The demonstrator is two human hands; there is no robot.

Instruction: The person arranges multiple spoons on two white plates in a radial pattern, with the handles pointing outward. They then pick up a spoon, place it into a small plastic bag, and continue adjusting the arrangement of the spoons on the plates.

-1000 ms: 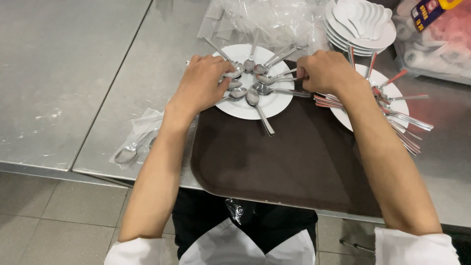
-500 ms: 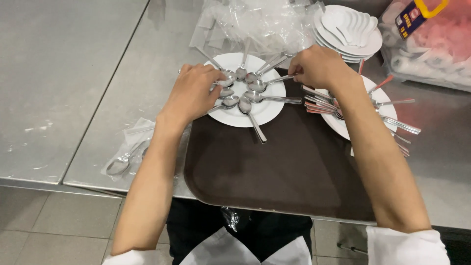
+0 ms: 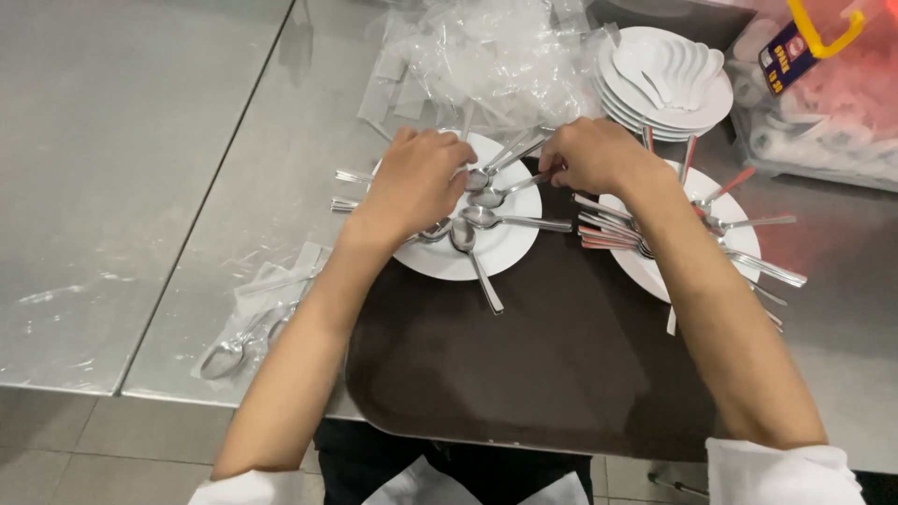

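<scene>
A white plate (image 3: 505, 245) sits at the far edge of a dark brown tray (image 3: 524, 365) with several metal spoons (image 3: 486, 220) fanned on it, bowls toward the centre. My left hand (image 3: 416, 182) rests palm down over the plate's left side, fingers on the spoon bowls. My right hand (image 3: 589, 154) is at the plate's upper right, fingers pinched on the handle of a spoon (image 3: 510, 190). A second white plate (image 3: 655, 266) on the right holds more cutlery, partly hidden by my right forearm.
Crumpled clear plastic wrappers (image 3: 486, 61) lie behind the plate. A stack of white plates with ceramic spoons (image 3: 669, 79) stands at the back right beside a plastic bag (image 3: 823, 103). Wrapped spoons (image 3: 248, 332) lie on the steel table (image 3: 122, 168) left of the tray.
Both hands stay over the plate and shift a little among the spoons; my right hand has closed on a spoon handle at the upper right. The camera has tilted slightly.
</scene>
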